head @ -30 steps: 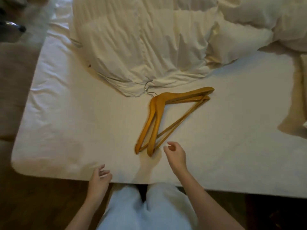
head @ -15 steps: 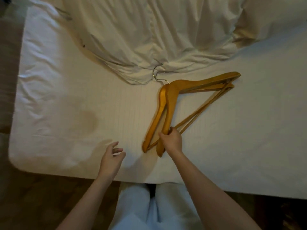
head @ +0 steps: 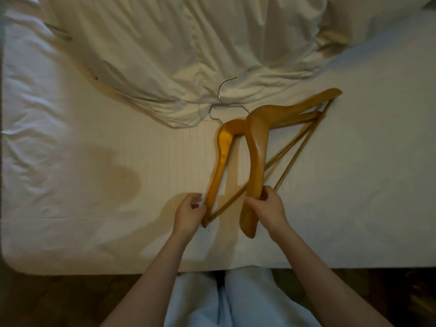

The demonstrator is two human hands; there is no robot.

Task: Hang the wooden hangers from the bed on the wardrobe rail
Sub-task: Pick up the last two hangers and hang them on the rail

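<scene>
Both hands on the bed (head: 70,161), left hand (head: 190,214) and right hand (head: 267,210) each around one wooden hanger's (head: 257,147) arm (hooks far).

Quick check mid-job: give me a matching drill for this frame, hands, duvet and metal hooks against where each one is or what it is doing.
Things:
1. left hand
2. right hand
3. duvet
4. hooks

States:
A. bunched at the far side of the bed
B. grips the end of the raised hanger
C. lying on the duvet's edge
D. at the end of the flatter hanger

Pairs: 1-D, 2-B, 3-A, 4-C
</scene>
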